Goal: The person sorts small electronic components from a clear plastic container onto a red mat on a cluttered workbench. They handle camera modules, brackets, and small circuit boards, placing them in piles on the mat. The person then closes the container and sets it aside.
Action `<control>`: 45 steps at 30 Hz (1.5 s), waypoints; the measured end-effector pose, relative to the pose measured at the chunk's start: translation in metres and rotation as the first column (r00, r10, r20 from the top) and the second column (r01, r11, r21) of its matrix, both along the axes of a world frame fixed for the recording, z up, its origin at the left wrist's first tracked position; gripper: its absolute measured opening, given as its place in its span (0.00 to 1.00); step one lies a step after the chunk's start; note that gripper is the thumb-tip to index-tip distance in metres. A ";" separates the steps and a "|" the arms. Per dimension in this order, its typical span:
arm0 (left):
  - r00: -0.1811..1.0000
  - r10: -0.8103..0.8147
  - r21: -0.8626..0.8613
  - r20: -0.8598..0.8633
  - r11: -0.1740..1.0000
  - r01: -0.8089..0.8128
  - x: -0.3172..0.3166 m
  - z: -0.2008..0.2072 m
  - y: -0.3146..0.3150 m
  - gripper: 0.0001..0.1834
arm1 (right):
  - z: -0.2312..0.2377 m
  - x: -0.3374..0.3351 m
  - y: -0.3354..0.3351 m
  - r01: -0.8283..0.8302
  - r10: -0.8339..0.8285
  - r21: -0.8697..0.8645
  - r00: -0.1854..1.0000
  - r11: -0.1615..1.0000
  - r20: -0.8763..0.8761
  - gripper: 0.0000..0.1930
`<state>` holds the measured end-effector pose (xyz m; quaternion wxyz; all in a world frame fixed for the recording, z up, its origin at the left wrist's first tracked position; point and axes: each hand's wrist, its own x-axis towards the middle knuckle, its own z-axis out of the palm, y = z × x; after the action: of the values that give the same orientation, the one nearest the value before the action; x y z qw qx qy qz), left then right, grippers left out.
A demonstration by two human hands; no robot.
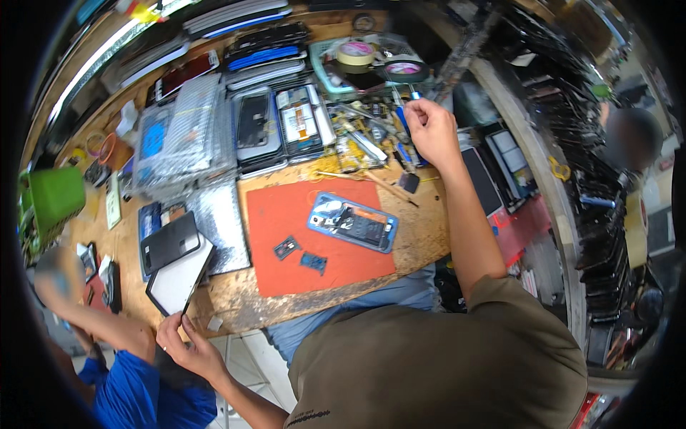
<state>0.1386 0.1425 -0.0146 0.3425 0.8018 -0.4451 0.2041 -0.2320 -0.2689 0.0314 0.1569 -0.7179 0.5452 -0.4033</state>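
Observation:
My left hand (191,352) is at the bench's front edge, its thumb and finger closed around the lower end of a thin black strip-like piece (190,297). That piece runs along the edge of a white-faced panel (173,284), with a black phone (171,247) above it. My right hand (433,132) reaches over the tools at the back, its fingers pinched together beside a slim blue-and-white tool end (414,94); what they grip is mostly hidden. Between my hands, an opened phone in a blue frame (352,223) lies on an orange mat (275,209), near two small dark parts (313,262).
Bubble-wrapped stacks (187,139) and phone frames (256,121) line the back, beside a tray (321,75) with tape rolls (355,55). A thin wooden stick (389,187) lies behind the mat. A person in blue shorts (132,390) sits at left, near a green basket (53,200).

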 end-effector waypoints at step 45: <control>0.998 -0.035 -0.071 -0.047 0.997 0.032 -0.039 -0.009 -0.065 0.14 | -0.016 0.142 0.102 -0.807 0.810 0.080 0.575 0.584 -0.117 0.31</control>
<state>0.0999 0.0779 -0.0235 0.3844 0.7865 -0.4426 0.1943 -0.0900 -0.1665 0.0159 0.2909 -0.9126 0.1712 -0.2308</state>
